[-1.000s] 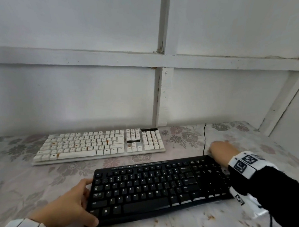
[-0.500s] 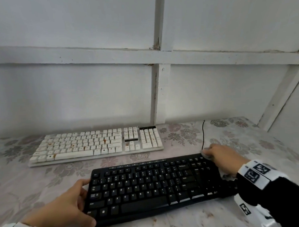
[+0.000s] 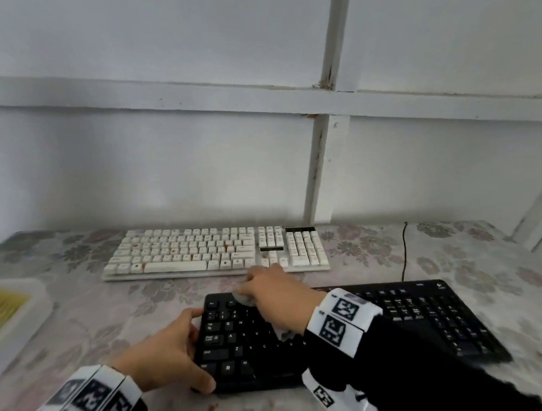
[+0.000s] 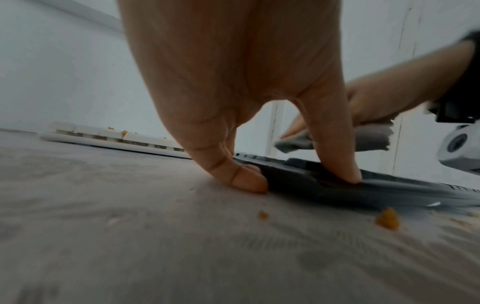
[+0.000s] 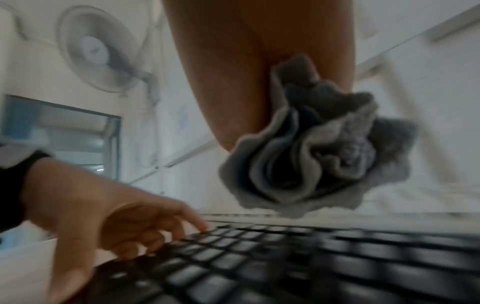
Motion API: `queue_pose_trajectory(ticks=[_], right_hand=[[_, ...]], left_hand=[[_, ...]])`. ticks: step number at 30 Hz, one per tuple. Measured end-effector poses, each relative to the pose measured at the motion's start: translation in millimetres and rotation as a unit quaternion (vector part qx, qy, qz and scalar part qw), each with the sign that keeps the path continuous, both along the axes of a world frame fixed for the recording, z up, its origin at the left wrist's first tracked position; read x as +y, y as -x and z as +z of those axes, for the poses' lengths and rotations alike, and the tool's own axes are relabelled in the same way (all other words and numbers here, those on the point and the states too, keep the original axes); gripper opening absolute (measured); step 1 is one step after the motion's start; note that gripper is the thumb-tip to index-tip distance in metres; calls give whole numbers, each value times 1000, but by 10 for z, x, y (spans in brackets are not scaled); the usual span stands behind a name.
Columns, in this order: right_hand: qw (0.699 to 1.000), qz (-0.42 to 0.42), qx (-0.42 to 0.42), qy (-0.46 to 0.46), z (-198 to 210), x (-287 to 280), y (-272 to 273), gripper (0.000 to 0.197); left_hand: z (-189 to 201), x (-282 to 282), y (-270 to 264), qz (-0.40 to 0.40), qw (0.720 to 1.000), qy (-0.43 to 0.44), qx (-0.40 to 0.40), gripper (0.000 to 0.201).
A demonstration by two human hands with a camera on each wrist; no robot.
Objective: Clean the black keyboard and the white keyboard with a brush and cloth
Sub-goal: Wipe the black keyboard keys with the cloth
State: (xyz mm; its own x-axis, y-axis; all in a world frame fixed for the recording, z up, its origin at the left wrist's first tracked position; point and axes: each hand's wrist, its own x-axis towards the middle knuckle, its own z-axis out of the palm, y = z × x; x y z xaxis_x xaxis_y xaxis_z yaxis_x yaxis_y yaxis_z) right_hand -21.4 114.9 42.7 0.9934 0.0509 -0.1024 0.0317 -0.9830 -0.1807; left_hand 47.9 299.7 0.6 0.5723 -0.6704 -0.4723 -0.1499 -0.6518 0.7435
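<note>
The black keyboard (image 3: 423, 316) lies near the table's front edge, with the crumb-stained white keyboard (image 3: 216, 251) behind it by the wall. My left hand (image 3: 189, 348) grips the black keyboard's left end, thumb on the front edge and fingers on the side. In the left wrist view the thumb (image 4: 335, 144) presses the black keyboard (image 4: 363, 189). My right hand (image 3: 251, 288) holds a crumpled grey cloth (image 3: 244, 298) over the keyboard's top left corner. The right wrist view shows the bunched cloth (image 5: 324, 154) hanging just above the keys (image 5: 285, 267). No brush is visible.
A white plastic tray (image 3: 16, 312) holding something yellow-green sits at the table's left edge. The black cable (image 3: 404, 249) runs back toward the wall. Orange crumbs (image 4: 387, 219) lie on the flowered tablecloth in front of the black keyboard. A wall fan (image 5: 96, 49) hangs off to the left.
My right hand has swept the cloth from the black keyboard's right end across to its top left corner. The left hand keeps its hold on the left end.
</note>
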Motion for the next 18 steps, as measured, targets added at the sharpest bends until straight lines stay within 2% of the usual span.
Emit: queue_pose_trajectory(ticks=[3, 7, 10, 16, 18], right_hand=[[993, 84, 20, 78, 15, 416, -169, 15], [993, 43, 33, 106, -166, 520, -220, 27], [994, 15, 32, 107, -205, 450, -127, 29], [994, -34, 33, 97, -152, 46, 197, 23], [995, -43, 36, 79, -138, -101, 300, 27]], left_hand=[[22, -9, -16, 1, 1000, -6, 8, 93], [23, 9, -16, -2, 999, -28, -21, 93], [9, 17, -8, -3, 1000, -19, -19, 95], [-16, 24, 16, 4, 1000, 4, -12, 94], [-17, 28, 9, 5, 1000, 5, -10, 94]])
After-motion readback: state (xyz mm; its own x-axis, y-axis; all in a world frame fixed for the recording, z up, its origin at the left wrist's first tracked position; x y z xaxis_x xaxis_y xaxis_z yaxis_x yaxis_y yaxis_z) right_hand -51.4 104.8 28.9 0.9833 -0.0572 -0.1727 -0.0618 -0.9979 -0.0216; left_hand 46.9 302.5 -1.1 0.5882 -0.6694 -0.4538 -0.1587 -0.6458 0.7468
